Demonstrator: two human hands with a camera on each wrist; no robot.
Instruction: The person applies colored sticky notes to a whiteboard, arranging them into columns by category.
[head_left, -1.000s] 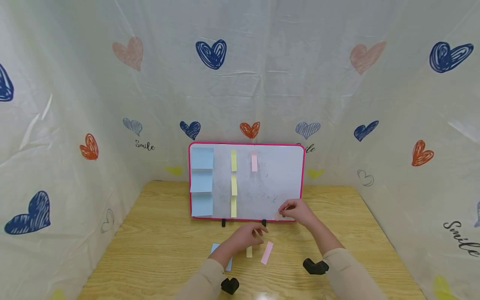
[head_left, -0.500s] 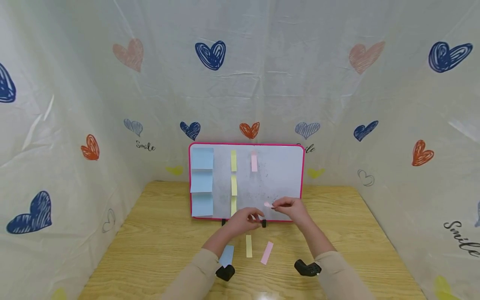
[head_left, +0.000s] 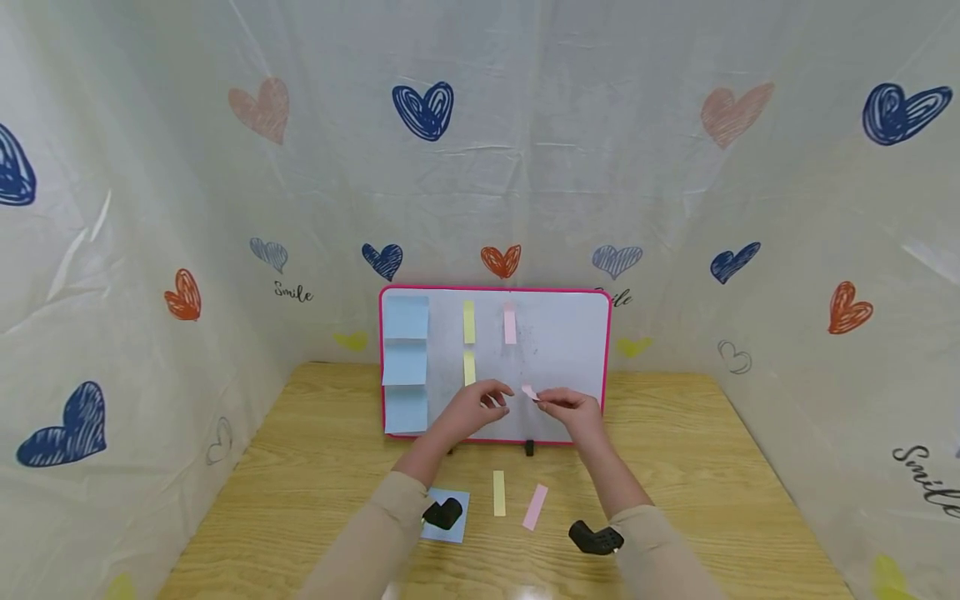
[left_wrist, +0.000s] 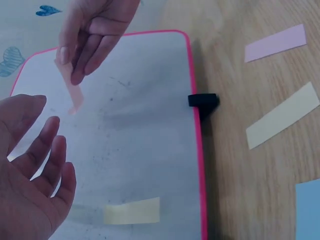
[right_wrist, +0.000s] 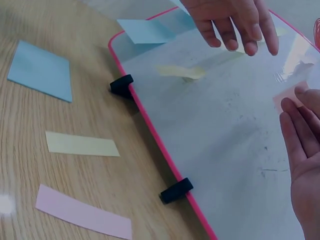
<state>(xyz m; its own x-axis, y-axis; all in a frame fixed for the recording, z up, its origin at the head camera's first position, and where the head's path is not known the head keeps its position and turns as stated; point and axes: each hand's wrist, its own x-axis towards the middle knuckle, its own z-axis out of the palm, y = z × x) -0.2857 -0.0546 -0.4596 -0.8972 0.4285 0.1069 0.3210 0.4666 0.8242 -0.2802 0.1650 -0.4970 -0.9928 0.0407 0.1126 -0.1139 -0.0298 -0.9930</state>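
Note:
My right hand (head_left: 574, 410) pinches a narrow pink sticky note (left_wrist: 73, 92) between thumb and fingers, in front of the whiteboard (head_left: 555, 350). The note's free end points left, toward my left hand (head_left: 474, 408). That hand holds nothing; its fingers are spread and loosely bent near the board's lower middle. On the board, a column of blue sticky notes (head_left: 406, 363) runs down the left side. Yellow strips (head_left: 468, 322) line up beside it, the lowest hidden by my left hand in the head view. One pink strip (head_left: 510, 323) sticks near the top middle.
On the wooden table (head_left: 300, 467) in front of the board lie a blue note pad (head_left: 454, 531), a yellow strip pad (head_left: 499, 493) and a pink strip pad (head_left: 535, 507). Black feet (head_left: 529, 448) hold the board up. A curtain with printed hearts (head_left: 501, 261) hangs behind.
My right hand has moved left and up from the board's lower right corner, carrying the pink note. My left hand has risen from above the table pads to the front of the board.

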